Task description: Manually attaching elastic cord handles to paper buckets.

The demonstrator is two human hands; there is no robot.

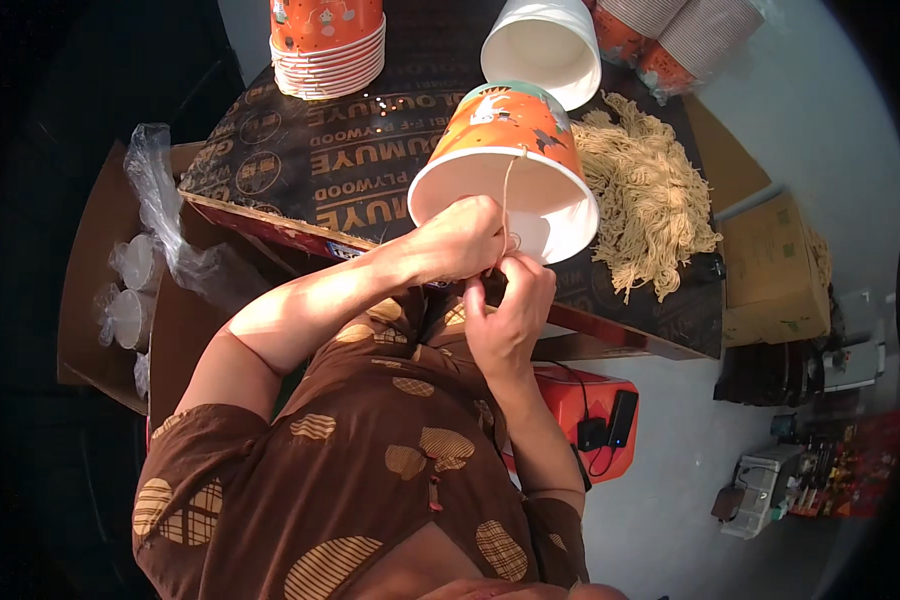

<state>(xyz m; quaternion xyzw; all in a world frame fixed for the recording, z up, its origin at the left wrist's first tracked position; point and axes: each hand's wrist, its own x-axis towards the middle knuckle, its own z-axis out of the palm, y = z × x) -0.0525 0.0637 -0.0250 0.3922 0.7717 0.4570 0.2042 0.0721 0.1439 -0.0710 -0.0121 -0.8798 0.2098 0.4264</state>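
Observation:
An orange paper bucket (515, 122) with a white ghost and a black bat printed on it lies tipped over, its white open mouth facing me. From a hole near its rim hangs a thin beige cord (507, 195), running down across the mouth. My left hand (467, 238) has its fingers closed on this cord, in front of the bucket's lower rim. Just below and to the right, my right hand (513, 315) pinches the cord's lower part, where a small loop shows. The fingertips of both hands nearly meet, and the cord's end is hidden between them.
A heap of beige cords (650, 195) lies right of the bucket on the dark plywood table (270, 160). Behind stand a white bucket (545, 55) and a stack of orange buckets (327, 60). Cardboard boxes (775, 270) flank the table; a red stool (620, 400) is below right.

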